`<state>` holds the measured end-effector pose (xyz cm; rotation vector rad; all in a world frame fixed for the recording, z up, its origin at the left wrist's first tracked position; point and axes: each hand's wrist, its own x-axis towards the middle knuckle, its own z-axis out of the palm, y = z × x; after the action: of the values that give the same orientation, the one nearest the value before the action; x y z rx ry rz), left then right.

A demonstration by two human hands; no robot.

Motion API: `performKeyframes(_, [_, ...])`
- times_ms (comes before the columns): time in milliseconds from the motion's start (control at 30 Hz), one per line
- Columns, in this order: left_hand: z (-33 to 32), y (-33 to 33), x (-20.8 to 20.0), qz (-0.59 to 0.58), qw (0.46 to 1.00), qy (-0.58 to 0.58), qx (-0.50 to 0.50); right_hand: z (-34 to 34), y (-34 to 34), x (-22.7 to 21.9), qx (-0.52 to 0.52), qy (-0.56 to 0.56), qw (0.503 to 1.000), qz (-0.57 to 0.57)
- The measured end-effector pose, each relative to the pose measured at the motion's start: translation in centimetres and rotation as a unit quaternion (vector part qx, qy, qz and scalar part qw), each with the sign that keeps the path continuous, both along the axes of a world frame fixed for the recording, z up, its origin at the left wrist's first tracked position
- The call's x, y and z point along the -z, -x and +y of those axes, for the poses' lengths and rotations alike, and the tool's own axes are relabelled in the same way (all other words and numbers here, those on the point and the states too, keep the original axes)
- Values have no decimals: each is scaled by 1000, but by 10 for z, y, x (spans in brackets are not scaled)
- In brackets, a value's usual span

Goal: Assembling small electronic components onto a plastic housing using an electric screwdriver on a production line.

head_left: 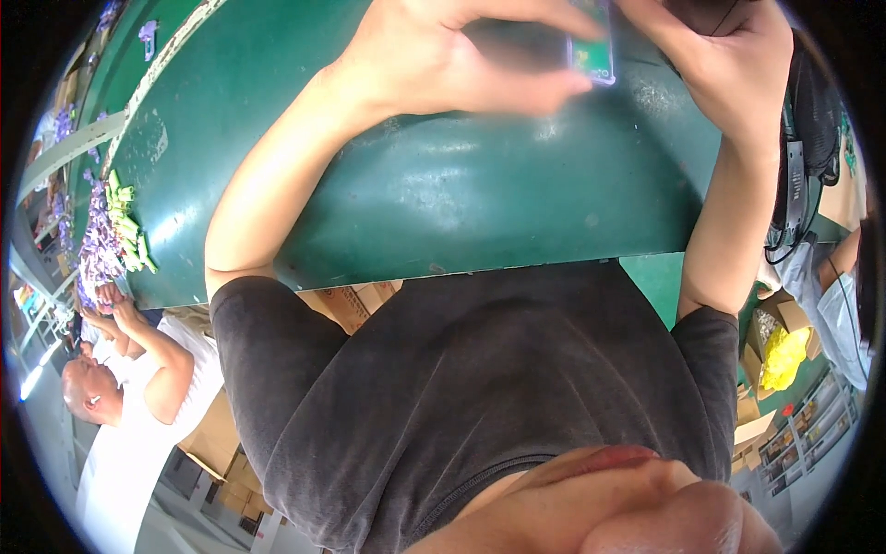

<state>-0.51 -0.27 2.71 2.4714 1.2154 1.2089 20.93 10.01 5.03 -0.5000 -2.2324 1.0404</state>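
At the top edge of the head view, a small flat rectangular piece (592,57), clear with a purplish rim and a green face, is above the green table (480,198). My left hand (443,60) curves round its left side, the blurred thumb at its lower left edge and a finger across its upper part. On its other side, my right hand (729,78) is bent, with one digit stretching toward the piece. The right fingertips pass out of the picture at the top, so their grip is hidden. Something dark (715,14) shows inside the right hand.
Many purple pieces (100,235) and light green pieces (129,226) lie at the table's left end, near a seated person (138,369). A metal rail (157,69) crosses there. Right of my arm are a black object with cable (796,175) and a box with a yellow bag (784,358).
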Motion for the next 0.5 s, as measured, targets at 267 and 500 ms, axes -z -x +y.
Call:
performKeyframes(267, [-3, -3, 29, 5, 999, 17, 42, -19, 0, -19, 123, 64, 990, 36])
performKeyframes(500, [-1, -11, 43, 33, 994, 80, 60, -7, 1, -4, -50, 142, 963, 223])
